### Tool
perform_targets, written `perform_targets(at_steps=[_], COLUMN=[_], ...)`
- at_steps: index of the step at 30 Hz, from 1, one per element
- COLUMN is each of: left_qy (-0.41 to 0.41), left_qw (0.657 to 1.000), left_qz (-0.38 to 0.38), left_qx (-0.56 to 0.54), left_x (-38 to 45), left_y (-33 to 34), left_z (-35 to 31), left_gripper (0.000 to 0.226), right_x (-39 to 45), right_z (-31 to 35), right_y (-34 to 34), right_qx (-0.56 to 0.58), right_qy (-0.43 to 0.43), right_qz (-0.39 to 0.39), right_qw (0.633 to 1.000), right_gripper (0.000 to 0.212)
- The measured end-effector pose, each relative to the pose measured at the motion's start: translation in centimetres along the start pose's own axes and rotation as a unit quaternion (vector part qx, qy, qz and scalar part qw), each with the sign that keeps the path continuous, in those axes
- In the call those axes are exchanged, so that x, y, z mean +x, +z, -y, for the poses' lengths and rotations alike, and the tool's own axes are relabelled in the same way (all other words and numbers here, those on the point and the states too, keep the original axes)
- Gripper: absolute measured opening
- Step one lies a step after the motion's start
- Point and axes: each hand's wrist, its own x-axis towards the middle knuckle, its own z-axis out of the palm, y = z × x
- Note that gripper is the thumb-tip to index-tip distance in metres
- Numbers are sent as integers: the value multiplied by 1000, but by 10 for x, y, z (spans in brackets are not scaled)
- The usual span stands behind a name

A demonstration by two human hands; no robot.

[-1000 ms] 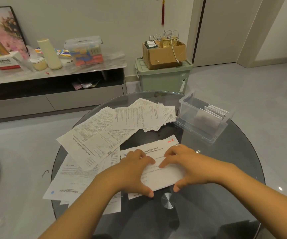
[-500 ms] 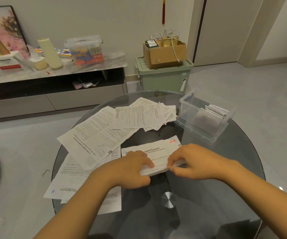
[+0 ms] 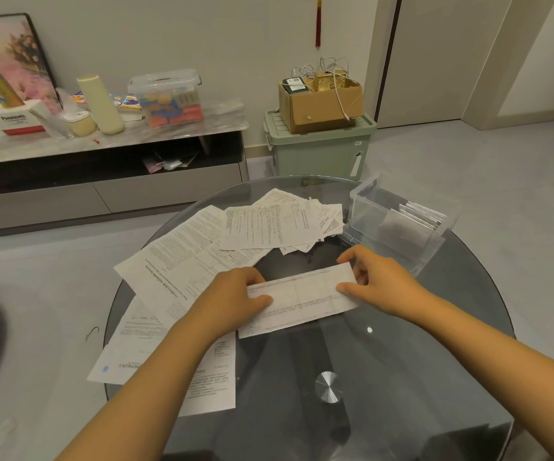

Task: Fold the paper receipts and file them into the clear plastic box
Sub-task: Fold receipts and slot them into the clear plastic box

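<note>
A folded white receipt [image 3: 302, 301] lies as a long strip across the middle of the round glass table [image 3: 402, 377]. My left hand [image 3: 232, 301] pinches its left end, thumb on top. My right hand [image 3: 378, 281] pinches its right end between thumb and fingers. The clear plastic box [image 3: 398, 224] stands at the table's far right, just beyond my right hand, with several folded receipts upright inside. Several loose unfolded receipts [image 3: 269, 224] are spread over the table's far and left parts.
A metal hub [image 3: 327, 387] shows under the glass near me. Beyond the table stand a green storage bin [image 3: 318, 151] with a cardboard box [image 3: 322, 101] on top, and a low TV cabinet [image 3: 102, 161] carrying containers and a framed picture.
The receipt's near half has been folded up and over, leaving a narrower strip. Both hands slid apart to its ends, the right one moving toward the box.
</note>
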Motion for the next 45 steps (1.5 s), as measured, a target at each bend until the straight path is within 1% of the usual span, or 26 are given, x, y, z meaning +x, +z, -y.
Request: perform_targets(at_steps=[3, 5, 9, 10, 12, 14, 15, 17, 19, 21, 22, 25, 27, 31, 33, 34, 36, 37, 38, 40, 42, 44, 45], left_qy=[10, 25, 59, 62, 55, 59, 71, 99, 122, 156, 168, 175, 182, 200, 202, 205, 216, 221, 218, 195, 155, 121, 106], left_qw=[998, 995, 987, 985, 982, 976, 972, 972, 981, 975, 971, 970, 967, 961, 960, 960, 963, 966, 970, 979, 987, 992, 994], left_qz=[-11, -11, -16, -21, -33, -60, -75, -79, -32, 17, 31, 56, 72, 81, 82, 76, 47, 31, 22, 22, 28, 25, 19], left_qx=[69, 100, 151, 160, 177, 203, 213, 196, 150, 158, 169, 160, 163, 175, 176, 175, 153, 129, 102, 48, 13, 0, -8], left_x=[2, 4, 8, 9, 10, 9, 8, 4, -4, -12, -14, -14, -13, -12, -13, -13, -12, -12, -12, -11, -10, -8, -6], left_y=[5, 7, 17, 18, 20, 21, 22, 26, 31, 38, 40, 37, 35, 36, 37, 38, 40, 40, 39, 36, 31, 29, 29], left_z=[5, 4, -1, -1, -2, -6, -10, -20, -29, -32, -31, -28, -26, -26, -27, -28, -31, -32, -33, -32, -30, -28, -26], left_gripper=[38, 48, 42, 40, 41, 42, 38, 30, 28, 38, 44, 54, 60, 72, 71, 67, 47, 37, 33, 35, 39, 47, 50], right_x=[1, 0, -3, -5, -8, -14, -16, -21, -24, -26, -27, -31, -32, -29, -28, -27, -27, -27, -27, -26, -24, -23, -22], right_z=[1, 4, 6, 7, 8, 10, 11, 14, 14, 13, 14, 17, 19, 23, 25, 26, 30, 32, 33, 36, 37, 37, 36], right_y=[5, 8, 8, 6, 1, -1, 0, 4, 7, 7, 6, -1, -5, -12, -14, -14, -14, -13, -12, -11, -9, -8, -6], right_qx=[-19, -42, -111, -112, -108, -98, -83, -45, -14, 27, 50, 116, 162, 266, 315, 334, 363, 372, 376, 366, 335, 308, 300], right_qy=[5, 8, 36, 46, 63, 77, 85, 101, 114, 119, 123, 134, 136, 136, 134, 130, 120, 117, 113, 95, 67, 41, 28], right_qz=[1, 11, 61, 71, 92, 103, 106, 111, 114, 118, 121, 139, 158, 178, 185, 187, 171, 148, 115, 34, -43, -96, -110], right_qw=[1000, 999, 991, 990, 988, 987, 987, 988, 987, 985, 984, 974, 965, 937, 921, 915, 908, 909, 912, 925, 939, 946, 947], right_gripper=[50, 48, 32, 34, 44, 53, 53, 44, 32, 28, 29, 38, 36, 22, 21, 22, 23, 23, 22, 21, 19, 19, 20])
